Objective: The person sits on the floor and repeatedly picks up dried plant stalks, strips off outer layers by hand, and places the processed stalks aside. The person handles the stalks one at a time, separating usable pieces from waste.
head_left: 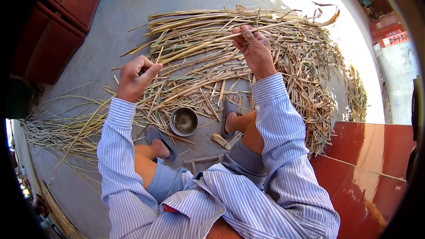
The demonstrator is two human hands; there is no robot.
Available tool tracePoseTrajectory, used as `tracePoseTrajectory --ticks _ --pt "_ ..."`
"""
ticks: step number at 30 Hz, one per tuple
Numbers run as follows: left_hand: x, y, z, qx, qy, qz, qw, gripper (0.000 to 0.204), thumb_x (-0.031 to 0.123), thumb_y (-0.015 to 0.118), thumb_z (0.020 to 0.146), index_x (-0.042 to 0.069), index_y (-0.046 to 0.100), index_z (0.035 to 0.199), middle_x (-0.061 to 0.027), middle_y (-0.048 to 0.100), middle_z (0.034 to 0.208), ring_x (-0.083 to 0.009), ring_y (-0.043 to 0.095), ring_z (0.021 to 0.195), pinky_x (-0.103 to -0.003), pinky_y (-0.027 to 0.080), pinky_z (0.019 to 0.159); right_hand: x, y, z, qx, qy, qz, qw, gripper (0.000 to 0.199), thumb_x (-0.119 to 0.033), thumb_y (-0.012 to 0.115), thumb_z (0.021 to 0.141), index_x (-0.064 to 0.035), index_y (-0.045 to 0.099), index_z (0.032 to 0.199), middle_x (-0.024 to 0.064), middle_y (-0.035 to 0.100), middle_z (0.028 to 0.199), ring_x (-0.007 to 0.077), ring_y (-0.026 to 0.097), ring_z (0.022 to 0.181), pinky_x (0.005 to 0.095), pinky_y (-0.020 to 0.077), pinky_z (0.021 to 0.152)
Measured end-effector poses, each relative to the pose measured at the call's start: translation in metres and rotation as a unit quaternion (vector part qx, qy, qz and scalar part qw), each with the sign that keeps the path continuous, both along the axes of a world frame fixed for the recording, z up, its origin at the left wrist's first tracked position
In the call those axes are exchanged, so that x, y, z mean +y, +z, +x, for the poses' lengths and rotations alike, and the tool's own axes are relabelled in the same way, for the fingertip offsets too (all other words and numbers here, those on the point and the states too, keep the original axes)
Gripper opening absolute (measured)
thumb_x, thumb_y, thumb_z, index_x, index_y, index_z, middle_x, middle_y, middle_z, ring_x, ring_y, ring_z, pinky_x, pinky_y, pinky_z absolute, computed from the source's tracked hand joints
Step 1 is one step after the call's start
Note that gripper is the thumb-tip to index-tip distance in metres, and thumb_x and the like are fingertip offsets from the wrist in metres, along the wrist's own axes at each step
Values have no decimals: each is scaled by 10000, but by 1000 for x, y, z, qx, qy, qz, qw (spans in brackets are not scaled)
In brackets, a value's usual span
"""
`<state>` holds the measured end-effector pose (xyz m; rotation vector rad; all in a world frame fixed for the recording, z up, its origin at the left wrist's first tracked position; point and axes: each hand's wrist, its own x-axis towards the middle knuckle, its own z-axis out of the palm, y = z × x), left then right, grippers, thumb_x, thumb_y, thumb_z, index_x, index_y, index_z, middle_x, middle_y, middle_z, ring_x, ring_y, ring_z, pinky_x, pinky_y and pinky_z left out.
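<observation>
A long pale yellow dry stalk (199, 49) stretches between my two hands, above a heap of similar stalks. My left hand (137, 77) is closed, with thumb and fingers pinching near the stalk's left end. My right hand (254, 49) is also closed, gripping the stalk farther along between thumb and fingers. Beyond the right hand a thin length runs on to the right, where a curled brown dry leaf (332, 17) shows. Below the left hand, a thin stem slants down to the lower left; whether it passes through that hand I cannot tell.
Dry stalks and leaf scraps (305, 75) cover the floor ahead and to the right. Thin stripped stems (62, 130) lie at left. Between my sandalled feet sits a round bowl (184, 121) of cloudy liquid. Dark red furniture (57, 22) stands far left; red panels (363, 163) are at right.
</observation>
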<state>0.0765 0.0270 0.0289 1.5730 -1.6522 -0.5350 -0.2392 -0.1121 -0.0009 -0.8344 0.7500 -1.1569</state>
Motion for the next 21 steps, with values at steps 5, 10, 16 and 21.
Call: tracePoseTrajectory --ticks 5,10,16,21 --pt "7 1 -22 -144 3 -116 983 209 199 793 788 46 656 748 -96 642 671 -233 605 566 -327 443 510 -4 -3 -1 57 -49 48 996 238 -285 659 942 -47 658 956 57 716 889 128 688 765 233 553 654" --pt "16 9 -16 -181 -10 -119 976 200 191 784 794 47 653 749 -98 645 675 -242 619 576 -330 447 511 -20 -9 -27 67 -100 57 991 247 -295 677 929 -52 638 909 50 674 778 127 654 657 256 542 579" --pt "46 6 41 -111 16 -15 994 214 170 770 826 16 636 762 -85 635 673 -168 581 563 -294 431 517 -41 -26 -104 37 -212 104 971 207 -250 729 890 -64 638 887 46 650 746 152 645 669 267 524 572" --pt "62 14 76 -47 25 70 996 211 145 756 845 -4 624 776 -38 607 660 -91 517 571 -261 390 515 -50 -43 -153 -54 -262 93 959 171 -255 650 941 -93 603 918 21 623 765 144 641 736 262 550 639"
